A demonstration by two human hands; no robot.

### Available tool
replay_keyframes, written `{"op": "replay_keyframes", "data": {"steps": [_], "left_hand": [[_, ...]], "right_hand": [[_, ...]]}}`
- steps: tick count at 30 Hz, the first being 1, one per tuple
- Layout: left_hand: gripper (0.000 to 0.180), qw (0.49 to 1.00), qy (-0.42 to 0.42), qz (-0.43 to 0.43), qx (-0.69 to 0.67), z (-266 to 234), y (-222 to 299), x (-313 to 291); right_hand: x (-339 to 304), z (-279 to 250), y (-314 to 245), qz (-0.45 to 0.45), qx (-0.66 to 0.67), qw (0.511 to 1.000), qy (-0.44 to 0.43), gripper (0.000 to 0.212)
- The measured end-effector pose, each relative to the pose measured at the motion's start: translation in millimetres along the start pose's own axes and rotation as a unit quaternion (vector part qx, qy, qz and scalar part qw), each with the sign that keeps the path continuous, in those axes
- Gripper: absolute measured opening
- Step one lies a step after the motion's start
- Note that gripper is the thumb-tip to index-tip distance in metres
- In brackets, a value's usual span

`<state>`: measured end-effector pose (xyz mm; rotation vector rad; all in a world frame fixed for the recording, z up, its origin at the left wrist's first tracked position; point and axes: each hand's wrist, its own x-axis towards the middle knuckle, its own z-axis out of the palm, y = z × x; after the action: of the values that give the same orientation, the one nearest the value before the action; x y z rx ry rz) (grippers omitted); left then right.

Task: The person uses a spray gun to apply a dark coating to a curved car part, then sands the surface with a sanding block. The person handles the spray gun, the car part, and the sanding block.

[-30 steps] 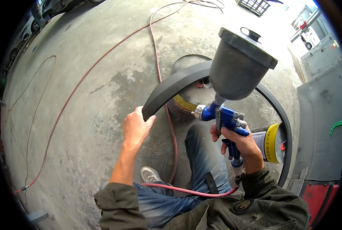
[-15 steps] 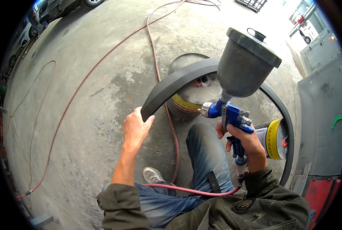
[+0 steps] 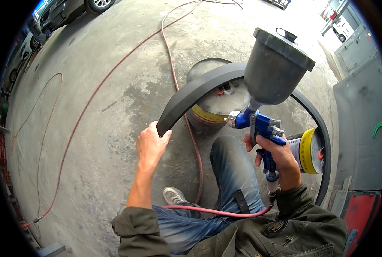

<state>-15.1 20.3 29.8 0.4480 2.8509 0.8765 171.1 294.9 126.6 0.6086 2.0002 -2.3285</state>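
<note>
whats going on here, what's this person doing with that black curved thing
A person crouches on a concrete floor. The left hand grips one end of a long black curved trim piece that arches over a metal drum. The right hand holds a blue spray gun with a large grey cup on top, its nozzle near the piece. A red air hose runs from the gun's handle across the lap.

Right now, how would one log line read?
left hand: grips end of curved black trim | right hand: holds blue spray gun | red hose: across lap
</note>
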Motion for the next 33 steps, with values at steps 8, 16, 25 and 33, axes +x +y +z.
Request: {"op": "replay_keyframes", "data": {"steps": [8, 16, 25, 33], "left_hand": [[0.051, 1.0, -0.016, -0.014, 0.01, 2.5, -5.3, -0.1], [0.051, 1.0, -0.021, -0.015, 0.014, 1.1, -3.8, 1.4], [0.052, 1.0, -0.017, -0.015, 0.017, 0.9, -5.3, 3.8], [0.05, 1.0, 0.001, -0.011, 0.013, 3.0, -5.7, 4.1]], "right_hand": [[-3.3, -4.0, 3.1, -0.005, 0.013, 1.0, 0.016, 0.035], [-3.2, -5.4, 3.2, -0.007, 0.011, 1.0, 0.025, 0.037], [-1.2, -3.0, 1.0, 0.001, 0.014, 1.0, 0.027, 0.035], [1.0, 1.7, -1.2, 0.006, 0.013, 1.0, 0.01, 0.033]]}}
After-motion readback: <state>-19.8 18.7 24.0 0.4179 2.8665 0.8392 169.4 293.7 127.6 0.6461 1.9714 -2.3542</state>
